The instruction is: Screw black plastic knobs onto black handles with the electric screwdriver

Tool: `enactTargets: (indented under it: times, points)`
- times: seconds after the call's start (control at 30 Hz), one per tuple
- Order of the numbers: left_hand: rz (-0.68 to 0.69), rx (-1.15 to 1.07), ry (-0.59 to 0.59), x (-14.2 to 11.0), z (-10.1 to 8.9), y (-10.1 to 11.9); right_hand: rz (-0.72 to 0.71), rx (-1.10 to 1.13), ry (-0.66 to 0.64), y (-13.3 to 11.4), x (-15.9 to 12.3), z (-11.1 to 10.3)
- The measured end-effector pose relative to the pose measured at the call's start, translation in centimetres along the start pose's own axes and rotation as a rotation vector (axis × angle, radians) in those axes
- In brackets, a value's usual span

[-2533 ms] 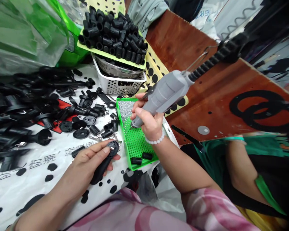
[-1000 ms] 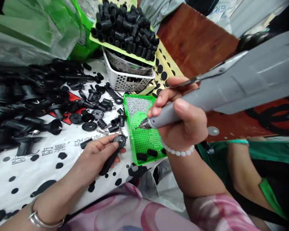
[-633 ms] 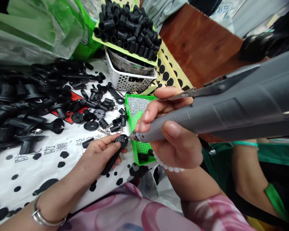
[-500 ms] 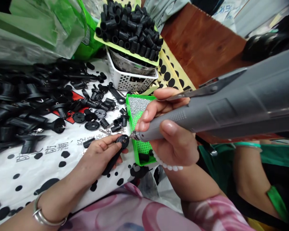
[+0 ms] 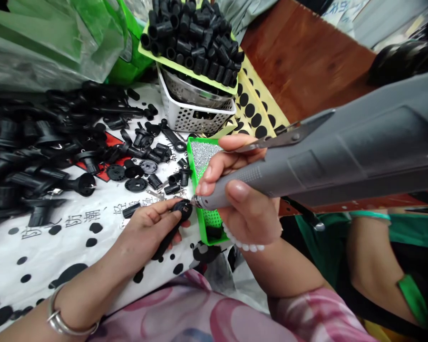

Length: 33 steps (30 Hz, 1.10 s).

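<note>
the right hand's fingers (image 5: pixel 209 173) curl closed round a grey rotary tool (image 5: pixel 271 178), its tip now brought to the black plastic handled disc (image 5: pixel 182 210) gripped by the left hand's fingers (image 5: pixel 164 211), just beside a green tray (image 5: pixel 199 218).

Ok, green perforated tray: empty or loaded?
Loaded: the green perforated tray has silver granules heaped at its far end and a black plastic sleeve at its near end.

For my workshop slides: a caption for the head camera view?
Right hand holds a grey rotary tool to a black plastic part held in the left hand.
</note>
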<state>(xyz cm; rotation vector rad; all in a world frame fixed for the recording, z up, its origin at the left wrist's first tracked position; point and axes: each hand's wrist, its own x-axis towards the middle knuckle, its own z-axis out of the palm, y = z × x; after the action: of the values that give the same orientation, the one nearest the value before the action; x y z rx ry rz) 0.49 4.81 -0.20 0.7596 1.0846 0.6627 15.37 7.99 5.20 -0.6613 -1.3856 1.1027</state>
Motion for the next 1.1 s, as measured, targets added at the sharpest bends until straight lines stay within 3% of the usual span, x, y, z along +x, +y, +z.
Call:
enactTargets:
  times: [0.17,0.33,0.5,0.63,0.77,1.1]
  points:
    - [0.014,-0.018,0.031,-0.2,0.2,-0.1,0.013,-0.068,-0.066,-0.2,-0.3,0.3]
    - [0.005,0.013,0.108,-0.6,0.7,0.3,-0.104,-0.086,-0.045,0.9,-0.7,1.2]
    - [0.026,0.015,0.077,-0.4,0.5,0.0,-0.094,-0.017,-0.076,0.6,-0.2,0.5]
    - [0.005,-0.05,0.105,0.1,0.2,-0.3,-0.155,0.033,0.107,0.1,1.1,-2.1]
    - [0.005,-0.038,0.085,0.2,0.1,-0.5,-0.201,-0.027,0.307,1.5,2.0,-4.6]
    - [-0.026,-0.008,0.104,0.1,0.0,-0.5,-0.134,-0.141,0.274,4.1,2.0,-5.1]
